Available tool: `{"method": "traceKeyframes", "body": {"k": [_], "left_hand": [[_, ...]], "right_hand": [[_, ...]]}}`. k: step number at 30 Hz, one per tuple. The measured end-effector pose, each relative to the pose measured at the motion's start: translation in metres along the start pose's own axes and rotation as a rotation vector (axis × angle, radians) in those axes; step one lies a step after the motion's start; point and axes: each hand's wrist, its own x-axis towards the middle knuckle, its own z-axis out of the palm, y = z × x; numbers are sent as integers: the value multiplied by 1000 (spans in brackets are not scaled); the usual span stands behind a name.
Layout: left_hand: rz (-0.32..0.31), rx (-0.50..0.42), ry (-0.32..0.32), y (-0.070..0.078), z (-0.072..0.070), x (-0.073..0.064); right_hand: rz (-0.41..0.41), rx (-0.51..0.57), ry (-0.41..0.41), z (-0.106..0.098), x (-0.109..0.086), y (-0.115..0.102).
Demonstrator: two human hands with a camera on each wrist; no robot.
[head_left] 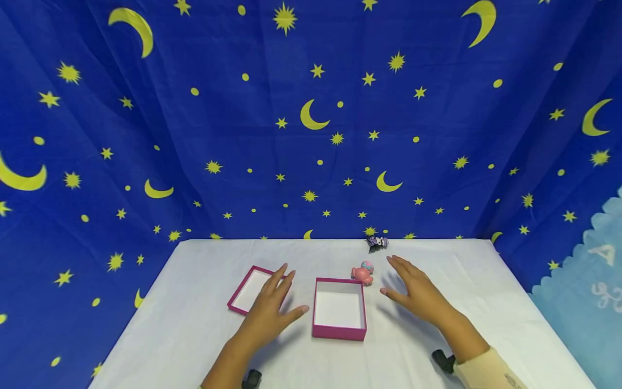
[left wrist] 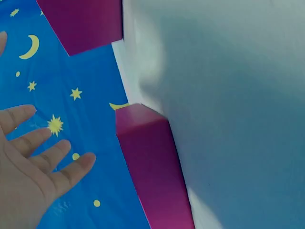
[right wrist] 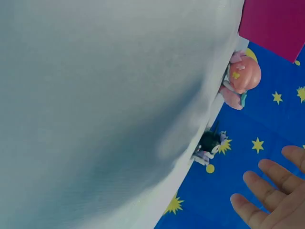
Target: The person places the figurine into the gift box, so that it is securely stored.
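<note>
A blue curtain [head_left: 272, 156] patterned with yellow moons and stars hangs behind a white tablecloth [head_left: 155, 335]. At far right shows a scalloped pale-blue sheet [head_left: 583, 324] with white lettering.

Magenta box [head_left: 338, 333] stands open near lid [head_left: 246, 292] and pink figurine [head_left: 362, 274].

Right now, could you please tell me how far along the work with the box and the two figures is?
Done: the lid is off, lying beside the open box. In hand: nothing; the left hand and right hand are both empty. Left, apparently: if packing is intended, the pink figure and dark figure are outside the box, and the lid isn't on.
</note>
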Motion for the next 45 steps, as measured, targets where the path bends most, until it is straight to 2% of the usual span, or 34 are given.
{"method": "traceKeyframes", "body": {"k": [4, 10, 18, 23, 28, 37, 45], "left_hand": [[28, -42, -54, 5, 2, -1], [34, -102, -132, 11, 6, -5], [42, -137, -176, 14, 17, -2], [64, -176, -185, 17, 22, 5], [93, -165, -209, 17, 26, 13], [57, -132, -268, 17, 30, 17], [65, -114, -268, 18, 32, 16]], "right_hand": [[4, 53, -20, 1, 5, -2], [23, 105, -40, 3, 10, -5], [86, 199, -106, 7, 16, -6], [95, 246, -134, 12, 22, -3], [88, 286, -145, 17, 28, -3], [136, 361, -198, 26, 36, -3], [50, 323, -167, 30, 39, -3]]}}
